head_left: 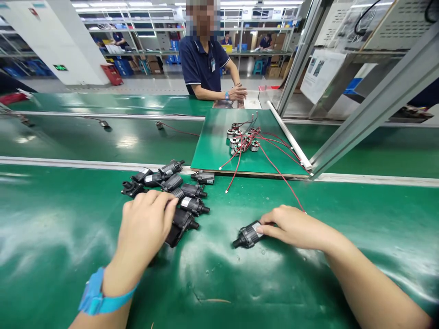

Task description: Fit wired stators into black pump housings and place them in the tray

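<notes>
Across the green table (247,288), the right hand (293,226) pinches one black unit (247,236) apart from the pile (192,205) that the left hand (146,224) covers, its hold unclear; single-unit handling seems underway, the next move wanting a steady pinch

The head camera looks forward and down — close above the bench (274,288).

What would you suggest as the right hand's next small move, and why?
Probably, the right hand should slide the single black pump left toward the pump cluster by the left hand: that pump is pinched at one end and lies apart from the others.
</notes>
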{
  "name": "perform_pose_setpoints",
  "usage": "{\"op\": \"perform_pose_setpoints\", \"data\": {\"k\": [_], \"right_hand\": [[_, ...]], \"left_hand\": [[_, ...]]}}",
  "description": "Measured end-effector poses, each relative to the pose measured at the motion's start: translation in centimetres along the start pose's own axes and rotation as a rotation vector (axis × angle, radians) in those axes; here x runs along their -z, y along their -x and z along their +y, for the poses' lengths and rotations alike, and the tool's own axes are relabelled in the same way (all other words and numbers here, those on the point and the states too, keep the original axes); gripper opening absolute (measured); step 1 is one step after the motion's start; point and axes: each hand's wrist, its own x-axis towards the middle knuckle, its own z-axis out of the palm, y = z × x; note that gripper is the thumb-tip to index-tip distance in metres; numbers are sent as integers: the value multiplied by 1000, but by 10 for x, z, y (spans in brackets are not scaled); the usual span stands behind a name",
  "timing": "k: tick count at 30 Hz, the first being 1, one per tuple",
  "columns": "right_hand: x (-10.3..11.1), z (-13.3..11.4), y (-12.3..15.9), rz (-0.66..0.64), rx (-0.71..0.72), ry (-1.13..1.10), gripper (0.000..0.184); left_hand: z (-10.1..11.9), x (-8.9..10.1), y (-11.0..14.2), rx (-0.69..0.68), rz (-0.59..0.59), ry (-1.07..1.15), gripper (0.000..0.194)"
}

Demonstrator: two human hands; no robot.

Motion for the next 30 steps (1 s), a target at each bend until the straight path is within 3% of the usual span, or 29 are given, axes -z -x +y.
{"op": "perform_pose_setpoints", "data": {"k": [2,4,8,11,15,18,25,30], "right_hand": [[3,10,3,22,-9,5,34],[7,15,6,129,-23,21,30],[21,16,-3,423,-76,33,33],[38,14,-35,579,-118,107,33],[64,15,-99,669,-251,233,37],[84,15,-144,701,-313,262,41],[114,14,-212,555,-396,319,37],[120,10,-232,505,-449,335,37]], "left_hand": [[-20,4,-1,-19,-118,-85,35],[-28,2,3,-94,-198,-46,32],[-22,-11,10,-172,-241,92,33],[-15,-17,12,-169,-253,166,33],[-8,-19,11,-163,-352,187,33],[-3,-17,10,-151,-380,286,32],[27,-8,15,-117,-104,796,39],[63,-28,31,-287,-231,1077,51]]}}
